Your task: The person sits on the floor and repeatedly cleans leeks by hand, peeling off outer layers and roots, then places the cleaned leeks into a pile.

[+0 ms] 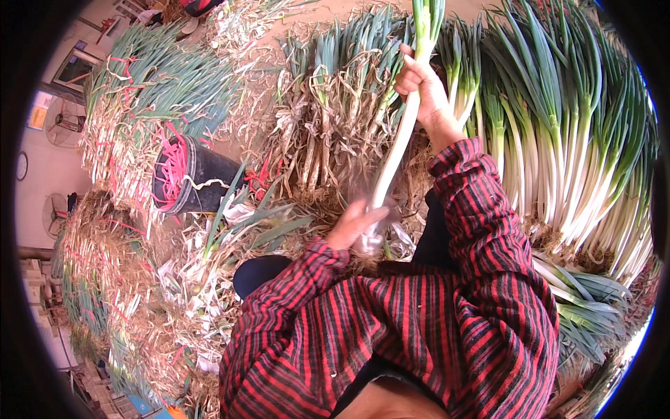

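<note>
A long scallion [396,149] with a clean white stalk runs slantwise in front of me, its green leaves at the top of the view. My right hand [425,90] is wrapped around the stalk just below the leaves. Down at the root end, my left hand [358,222] touches the lower stalk with its thumb lying across it. Blur around that end hides the roots and whether the left fingers are closed. Beyond the left hand stand unpeeled scallions [319,141] with dry brown husks. Right of my right arm, scallions with bare white stalks [555,173] stand in a dense row.
A black bucket [217,175] of pink strips lies tilted at the left. Tied scallion bundles [162,78] are heaped behind it. Peeled husks [193,293] litter the floor by my left knee [259,275]. More scallions [591,309] lie low on the right. Fans [65,121] stand along the wall.
</note>
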Tool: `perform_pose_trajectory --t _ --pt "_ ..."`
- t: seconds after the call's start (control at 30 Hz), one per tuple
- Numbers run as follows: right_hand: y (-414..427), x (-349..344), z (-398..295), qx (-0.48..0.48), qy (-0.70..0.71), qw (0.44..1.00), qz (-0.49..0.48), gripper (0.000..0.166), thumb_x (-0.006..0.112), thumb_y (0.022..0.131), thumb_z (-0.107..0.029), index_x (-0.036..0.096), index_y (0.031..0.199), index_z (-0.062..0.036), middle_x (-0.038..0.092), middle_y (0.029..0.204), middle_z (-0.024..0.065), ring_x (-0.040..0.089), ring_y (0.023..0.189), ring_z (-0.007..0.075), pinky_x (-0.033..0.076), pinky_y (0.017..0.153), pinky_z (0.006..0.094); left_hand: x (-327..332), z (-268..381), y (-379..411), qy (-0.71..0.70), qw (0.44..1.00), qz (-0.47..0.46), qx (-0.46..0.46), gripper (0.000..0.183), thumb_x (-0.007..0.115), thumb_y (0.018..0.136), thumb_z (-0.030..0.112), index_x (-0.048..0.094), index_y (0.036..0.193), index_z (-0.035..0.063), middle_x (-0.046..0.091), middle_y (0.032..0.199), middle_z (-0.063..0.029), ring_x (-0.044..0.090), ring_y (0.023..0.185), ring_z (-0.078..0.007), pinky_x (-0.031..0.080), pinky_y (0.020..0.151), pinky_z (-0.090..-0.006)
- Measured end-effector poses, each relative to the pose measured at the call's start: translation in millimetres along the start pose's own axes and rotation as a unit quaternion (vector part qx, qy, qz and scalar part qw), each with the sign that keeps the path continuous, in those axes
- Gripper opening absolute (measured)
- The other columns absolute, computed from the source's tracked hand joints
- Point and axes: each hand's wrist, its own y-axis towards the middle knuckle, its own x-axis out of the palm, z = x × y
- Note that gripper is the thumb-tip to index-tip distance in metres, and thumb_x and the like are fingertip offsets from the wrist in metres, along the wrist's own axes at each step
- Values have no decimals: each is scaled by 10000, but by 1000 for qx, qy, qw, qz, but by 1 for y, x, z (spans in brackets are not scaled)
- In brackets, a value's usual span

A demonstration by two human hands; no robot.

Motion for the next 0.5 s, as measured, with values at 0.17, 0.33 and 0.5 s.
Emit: perform_pose_trajectory --t 0.17,0.33,0.5 --pt "-39 9 64 78 -226 949 204 169 618 831 -137 496 902 -44 423 561 -35 395 444 94 331 404 232 25 23 28 -171 983 61 15 118 549 889 150 483 890 52 467 624 15 505 547 -113 432 460 -246" --pt "-24 -29 76 -26 -404 890 211 209 645 798 -92 524 947 -11 501 598 -5 470 473 92 385 418 245 35 18 20 -261 964 47 10 105 545 888 119 459 908 63 467 626 3 489 541 -108 428 464 -239" --pt "-5 -38 70 24 -436 874 213 242 631 803 -77 527 1003 10 540 635 25 496 535 92 418 464 261 41 23 -12 -199 976 88 -28 165 499 924 214 471 952 54 459 597 -1 440 459 -103 364 382 -232"
